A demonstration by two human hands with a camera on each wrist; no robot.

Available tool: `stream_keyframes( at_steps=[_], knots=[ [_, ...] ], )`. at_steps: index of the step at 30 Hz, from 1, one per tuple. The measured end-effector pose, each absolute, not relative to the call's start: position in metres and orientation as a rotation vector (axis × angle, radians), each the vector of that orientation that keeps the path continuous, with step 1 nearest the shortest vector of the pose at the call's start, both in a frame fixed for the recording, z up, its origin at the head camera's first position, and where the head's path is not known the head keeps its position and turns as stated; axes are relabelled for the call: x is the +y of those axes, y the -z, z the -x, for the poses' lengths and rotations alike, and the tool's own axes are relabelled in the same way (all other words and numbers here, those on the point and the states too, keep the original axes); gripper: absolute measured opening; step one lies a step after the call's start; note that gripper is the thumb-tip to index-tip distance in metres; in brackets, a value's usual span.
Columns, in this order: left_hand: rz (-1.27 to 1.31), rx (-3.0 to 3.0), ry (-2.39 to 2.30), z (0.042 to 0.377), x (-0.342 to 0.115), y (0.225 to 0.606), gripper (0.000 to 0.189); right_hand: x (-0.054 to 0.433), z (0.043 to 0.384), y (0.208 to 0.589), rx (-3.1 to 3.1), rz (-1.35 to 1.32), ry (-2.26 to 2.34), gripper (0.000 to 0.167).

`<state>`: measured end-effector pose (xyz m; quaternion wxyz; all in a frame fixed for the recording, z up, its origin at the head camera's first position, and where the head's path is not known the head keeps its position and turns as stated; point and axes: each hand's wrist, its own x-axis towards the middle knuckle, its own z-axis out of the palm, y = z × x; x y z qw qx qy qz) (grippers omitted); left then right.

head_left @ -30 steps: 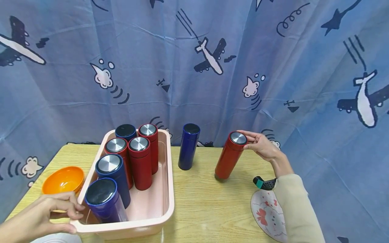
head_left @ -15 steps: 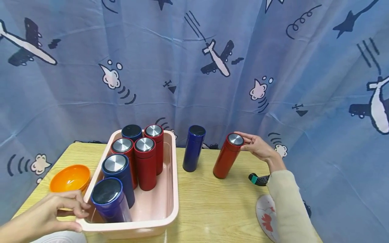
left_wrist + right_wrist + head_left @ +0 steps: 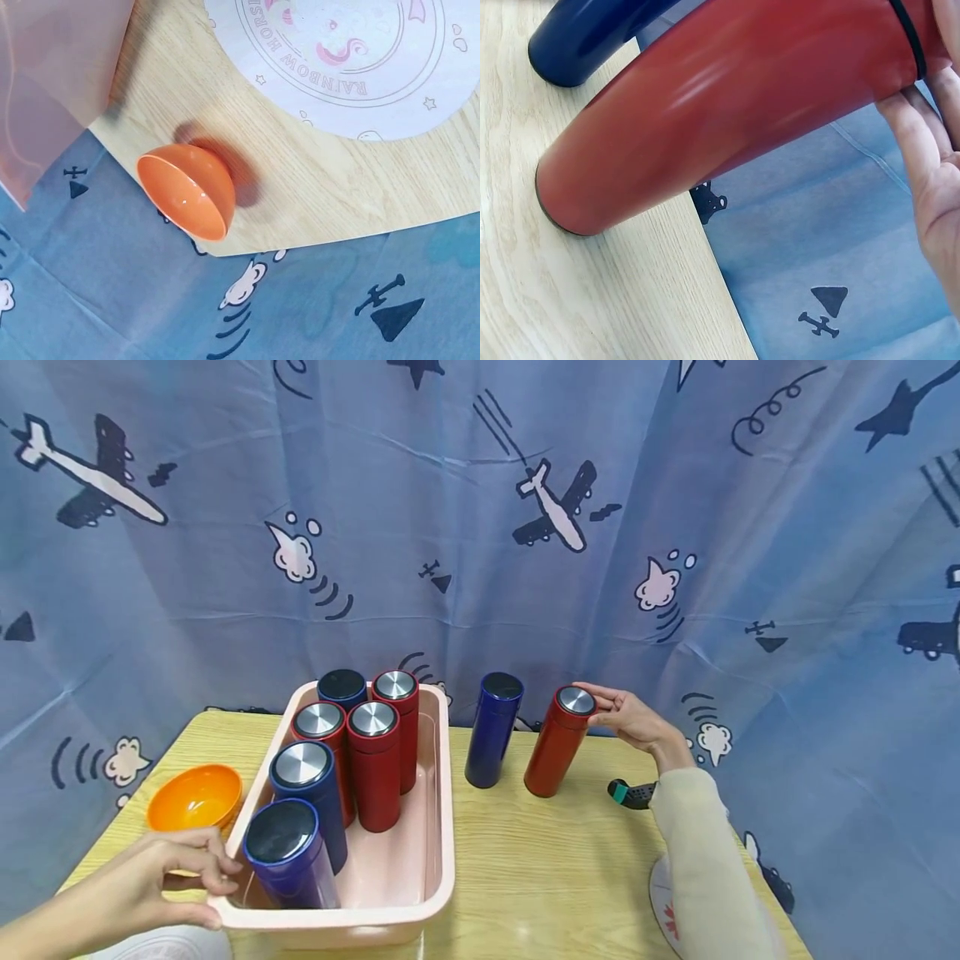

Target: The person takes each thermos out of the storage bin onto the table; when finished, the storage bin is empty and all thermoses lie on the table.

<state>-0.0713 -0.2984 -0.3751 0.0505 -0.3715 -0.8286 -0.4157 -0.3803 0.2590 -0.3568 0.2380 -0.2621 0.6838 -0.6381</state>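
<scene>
Two hands work well apart in the head view, each clamped on something. At lower left, the left hand (image 3: 168, 881) pinches the near corner of a pink bin (image 3: 448, 827), below an orange bowl (image 3: 197, 797); a sharp tug on that rim could, I judge, jostle the six tall bottles (image 3: 375, 785) inside and knock one against another. Right of centre, a blue bottle (image 3: 495, 731) stands on the bench (image 3: 510, 860), and just to its right comes the red bottle (image 3: 555, 752) — likely the riskiest spot, since a sideways drift could topple the slim neighbour. Being held only near its top, the red one might also swing or slip if bumped. It is a smooth, deep-red cylinder with a soft sheen, a thin dark band near the neck and a shiny silver disc in the lid. It slants, top toward the right of the frame, where the right hand (image 3: 632, 720) grips it; its base looks close to the bench, though I cannot tell whether it bears weight.
</scene>
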Motion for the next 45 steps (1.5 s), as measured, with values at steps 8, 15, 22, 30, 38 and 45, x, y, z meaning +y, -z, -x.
stream_keyframes(
  at_steps=[8, 15, 22, 30, 38, 45],
  knots=[
    [1.157, -2.513, 1.319, 0.075, -0.298, 0.376, 0.034, 0.251, 0.389, 0.358, 1.843, 0.714, 1.710, 0.059],
    [1.144, -2.504, 1.316, 0.073, -0.298, 0.375, 0.035, 0.245, 0.398, 0.352, 1.837, 0.680, 1.678, 0.058],
    [1.149, -2.488, 1.296, 0.074, -0.299, 0.374, 0.036, 0.247, 0.404, 0.339, 1.883, 0.684, 1.553, 0.063],
    [1.153, -2.483, 1.300, 0.073, -0.299, 0.375, 0.036, 0.250, 0.402, 0.341, 1.933, 0.625, 1.547, 0.066],
    [1.165, -2.473, 1.306, 0.073, -0.298, 0.376, 0.035, 0.252, 0.401, 0.343, 1.882, 0.631, 1.592, 0.066],
    [1.159, -2.476, 1.293, 0.073, -0.298, 0.376, 0.035, 0.257, 0.399, 0.345, 1.891, 0.642, 1.599, 0.066]
  ],
)
